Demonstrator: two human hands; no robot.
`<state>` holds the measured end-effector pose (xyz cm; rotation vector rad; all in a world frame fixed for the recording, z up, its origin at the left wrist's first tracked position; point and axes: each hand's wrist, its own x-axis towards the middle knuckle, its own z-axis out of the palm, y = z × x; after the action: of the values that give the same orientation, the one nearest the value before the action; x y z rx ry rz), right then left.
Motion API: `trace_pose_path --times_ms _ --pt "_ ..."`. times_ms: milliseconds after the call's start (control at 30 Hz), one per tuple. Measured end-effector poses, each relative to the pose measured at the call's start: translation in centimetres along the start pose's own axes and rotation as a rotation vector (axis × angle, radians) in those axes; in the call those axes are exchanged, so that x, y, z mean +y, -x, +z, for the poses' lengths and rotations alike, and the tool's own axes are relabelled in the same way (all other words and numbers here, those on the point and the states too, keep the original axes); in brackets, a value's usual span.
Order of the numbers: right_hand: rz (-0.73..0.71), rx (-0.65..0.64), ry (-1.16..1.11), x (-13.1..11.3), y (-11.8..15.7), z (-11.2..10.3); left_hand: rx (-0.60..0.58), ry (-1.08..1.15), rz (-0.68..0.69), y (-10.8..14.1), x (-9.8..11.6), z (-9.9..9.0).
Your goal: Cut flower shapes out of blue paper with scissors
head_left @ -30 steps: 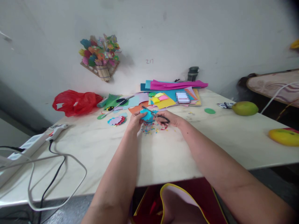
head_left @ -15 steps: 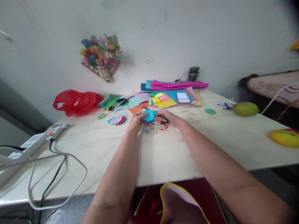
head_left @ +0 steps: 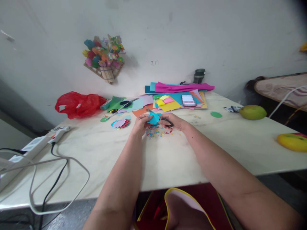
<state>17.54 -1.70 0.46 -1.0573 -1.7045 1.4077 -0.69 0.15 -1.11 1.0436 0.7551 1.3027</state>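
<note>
My left hand (head_left: 141, 124) pinches a bright blue paper piece with a wavy, notched rim (head_left: 154, 118), above the middle of the white, grey-veined, smooth table (head_left: 168, 159). My right hand (head_left: 177, 121) grips slim metal scissors with black loop handles (head_left: 171, 124); the blades run largely behind the paper, so I cannot tell whether they are parted. The notches and the tiny multicoloured paper clippings (head_left: 153, 132) below suggest trimming under way. Nearby lie flat, scalloped paper shapes in lilac, red and blue (head_left: 122, 123), overlapping.
</note>
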Motion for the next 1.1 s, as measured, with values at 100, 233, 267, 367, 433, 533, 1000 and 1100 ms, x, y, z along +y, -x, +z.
trace_pose_path --times_ms 100,233,267,367,433,533,1000,1100 --pt "-0.006 0.005 0.014 -0.3 0.2 0.1 0.015 -0.008 -0.002 -0.1 0.0 -0.1" --pt "-0.018 0.01 0.012 -0.1 0.0 0.1 0.025 -0.009 -0.001 -0.1 0.0 0.0" --pt "-0.019 0.009 0.008 0.1 -0.1 0.0 0.03 -0.01 0.0 -0.1 0.0 0.0" --pt "-0.015 -0.003 -0.002 0.4 -0.3 -0.1 0.049 -0.005 0.014 -0.2 0.0 0.0" --pt "-0.008 -0.012 -0.003 0.6 -0.4 -0.3 0.056 0.002 0.03 -0.2 0.0 0.0" --pt "-0.005 -0.024 -0.004 1.0 -0.6 -0.4 0.059 0.003 0.037 -0.3 -0.1 0.0" --pt "-0.078 0.009 -0.001 1.4 -0.8 -0.6 0.07 -0.017 0.038 -0.2 0.0 0.0" --pt "-0.093 0.008 0.002 1.2 -0.6 -0.6 0.075 -0.02 0.049 -0.3 -0.1 -0.1"
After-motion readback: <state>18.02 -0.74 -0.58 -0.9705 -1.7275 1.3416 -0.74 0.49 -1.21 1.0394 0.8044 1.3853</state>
